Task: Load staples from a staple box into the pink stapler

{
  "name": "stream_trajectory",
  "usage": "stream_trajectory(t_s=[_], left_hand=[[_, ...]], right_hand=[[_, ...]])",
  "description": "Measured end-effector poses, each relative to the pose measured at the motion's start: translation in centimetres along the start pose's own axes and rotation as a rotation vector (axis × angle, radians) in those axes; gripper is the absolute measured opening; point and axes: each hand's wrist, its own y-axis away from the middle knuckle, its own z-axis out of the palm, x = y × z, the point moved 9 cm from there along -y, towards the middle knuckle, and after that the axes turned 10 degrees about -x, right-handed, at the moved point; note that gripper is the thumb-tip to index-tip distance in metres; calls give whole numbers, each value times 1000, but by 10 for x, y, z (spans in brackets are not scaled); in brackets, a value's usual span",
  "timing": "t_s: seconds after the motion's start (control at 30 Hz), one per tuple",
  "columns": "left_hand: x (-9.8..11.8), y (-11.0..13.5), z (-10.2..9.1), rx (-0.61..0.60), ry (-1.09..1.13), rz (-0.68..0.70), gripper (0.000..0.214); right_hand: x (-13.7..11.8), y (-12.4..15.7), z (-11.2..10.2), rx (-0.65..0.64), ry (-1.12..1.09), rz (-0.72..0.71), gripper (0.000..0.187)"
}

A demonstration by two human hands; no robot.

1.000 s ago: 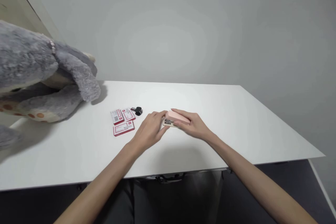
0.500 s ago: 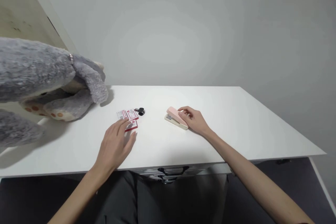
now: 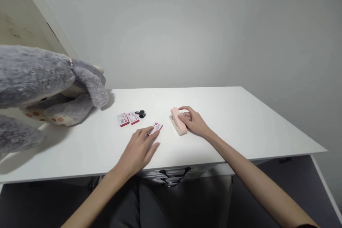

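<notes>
My left hand (image 3: 137,149) lies low over the white desk, fingers stretched out and thumb apart. Its fingertips rest on a small red-and-white box (image 3: 157,126), partly hidden under them. To the right, a pink and cream stapler (image 3: 179,123) lies on the desk, its pink top slightly raised at the far end. My right hand (image 3: 194,122) holds it from the right side, thumb on the pink top and forefinger near the far end. Two more red-and-white boxes, a left one (image 3: 123,119) and a right one (image 3: 133,117), lie side by side with a black whistle (image 3: 141,114) close behind.
A large grey plush toy (image 3: 34,74) takes up the left end of the white desk (image 3: 227,114). A grey wall (image 3: 171,35) stands behind. Drawers with black handles (image 3: 175,174) are below the front edge, above my legs.
My left hand has moved right, sliding one box away from the other two toward the stapler. In my right hand the stapler has turned, its near end swinging left toward me.
</notes>
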Motion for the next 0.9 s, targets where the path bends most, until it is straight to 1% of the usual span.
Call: stream_trajectory(t_s=[0.13, 0.27, 0.4, 0.57, 0.63, 0.7, 0.77, 0.8, 0.83, 0.9], left_hand=[[18, -18, 9, -38, 57, 45, 39], [30, -27, 13, -42, 115, 120, 42], [30, -28, 15, -61, 184, 151, 50], [26, -24, 10, -47, 207, 179, 55], [12, -23, 3, 23, 177, 129, 55], [-14, -21, -9, 136, 116, 29, 51], [-50, -19, -18, 209, 38, -64, 46], [-70, -18, -21, 220, -1, -110, 48], [-90, -17, -23, 220, -31, -158, 52], [-128, -16, -25, 202, -39, -219, 68]], right_hand=[[1, -2, 9, -76, -83, 32, 54], [1, -3, 13, -97, -155, 34, 62], [2, -4, 15, -118, -192, 32, 61], [2, -5, 15, -130, -194, 35, 59], [2, -5, 15, -130, -192, 39, 58], [2, -5, 15, -132, -189, 40, 57], [3, -5, 15, -134, -192, 39, 57], [3, -5, 15, -135, -195, 39, 57], [3, -5, 15, -135, -199, 38, 57], [4, -6, 15, -136, -204, 37, 57]])
